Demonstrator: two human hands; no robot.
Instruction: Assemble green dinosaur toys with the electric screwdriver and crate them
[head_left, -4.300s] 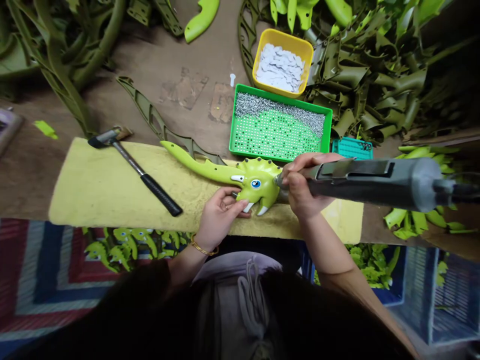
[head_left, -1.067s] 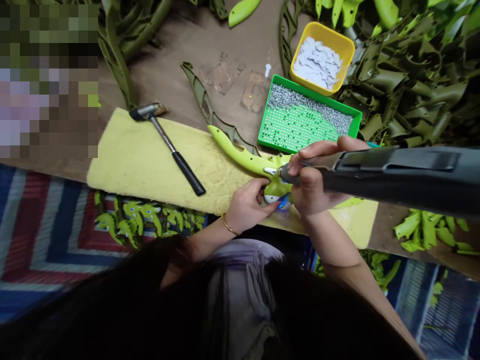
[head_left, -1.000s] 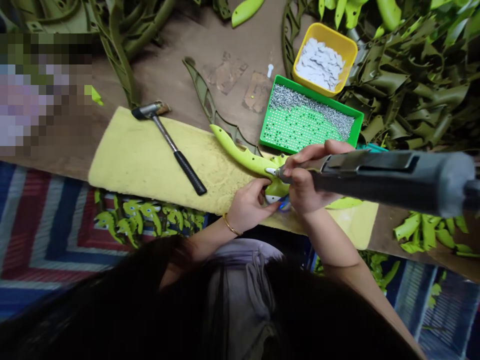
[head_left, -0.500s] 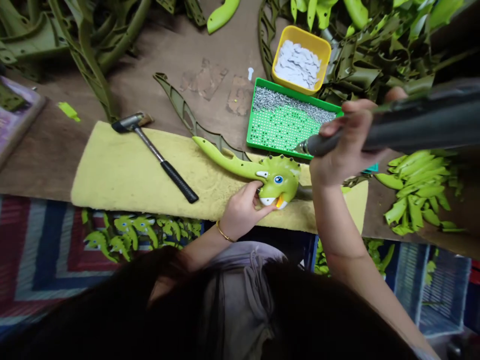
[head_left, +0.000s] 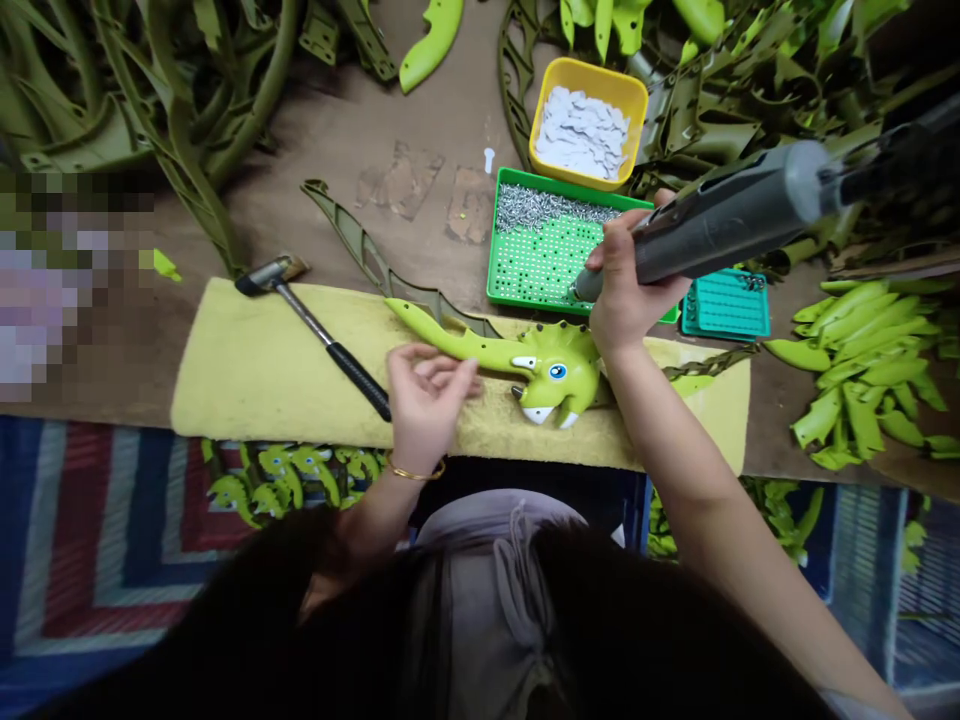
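We're at a tabletop (head_left: 337, 120) in brown wood, with a striped rug (head_left: 90, 540) below it. Big heaps on it: olive-green frame parts (head_left: 720, 110) at the far right, lime-green strips (head_left: 862, 380) at the near right. More green dinosaur pieces (head_left: 289, 475) lie beyond the near edge, over the rug.

Yellow foam pad (head_left: 247, 340) sits across the tabletop. On it we have the lime-green dinosaur (head_left: 559, 375), lying flat near the pad's middle, with head, blue eye, white teeth and long tail in one piece. A slim olive frame piece (head_left: 352, 245) lies along the pad's far edge, and a small hammer (head_left: 300, 325) lies on the pad to the left.

Right hand (head_left: 626, 290) is closed around a grey electric screwdriver (head_left: 720, 225), bit over the near edge of a green perforated tray (head_left: 491, 260), clear of the dinosaur. Left hand (head_left: 427, 400) is open, fingers spread, just beside the tail, apparently not touching.

Progress as we read it: the heaps stay large. Silver screws (head_left: 551, 205) fill the tray's far band, and we can't tell how many holes are loaded. Yellow tub (head_left: 589, 65) holds white cut pieces (head_left: 581, 130). We can read no brand or label.
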